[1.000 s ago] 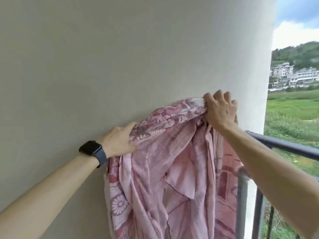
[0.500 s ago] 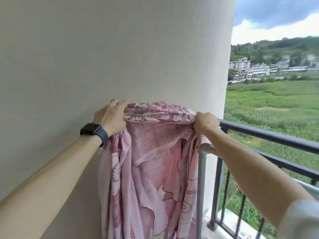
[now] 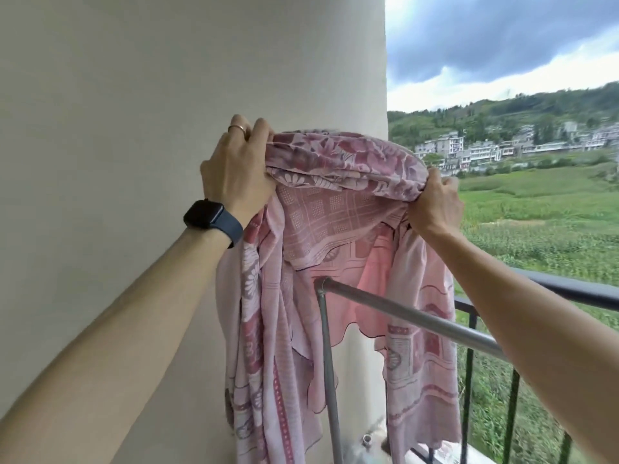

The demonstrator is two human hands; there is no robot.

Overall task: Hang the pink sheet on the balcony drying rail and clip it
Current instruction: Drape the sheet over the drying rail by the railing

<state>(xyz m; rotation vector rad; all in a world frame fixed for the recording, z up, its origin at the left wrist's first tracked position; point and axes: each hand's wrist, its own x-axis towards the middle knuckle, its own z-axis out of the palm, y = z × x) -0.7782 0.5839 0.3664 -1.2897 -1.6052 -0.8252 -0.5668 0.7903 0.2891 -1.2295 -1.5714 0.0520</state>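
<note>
The pink patterned sheet (image 3: 338, 209) hangs bunched between my two hands, held up above the grey metal drying rail (image 3: 408, 316). My left hand (image 3: 236, 169), with a ring and a dark watch on the wrist, grips the sheet's left end near the wall. My right hand (image 3: 435, 204) grips the gathered right end. The cloth falls on both sides of the rail's corner, some of it in front of the upright post (image 3: 326, 363) and some behind it. No clip is in view.
A plain white wall (image 3: 117, 128) fills the left. The black balcony railing (image 3: 576, 293) runs to the right behind the drying rail. Beyond it lie green fields and distant buildings. A small fitting sits on the ledge (image 3: 366, 439) at the bottom.
Both hands have lifted the sheet higher and moved it right, from beside the wall to above the drying rail's corner. The view has swung right, showing more rail and landscape.
</note>
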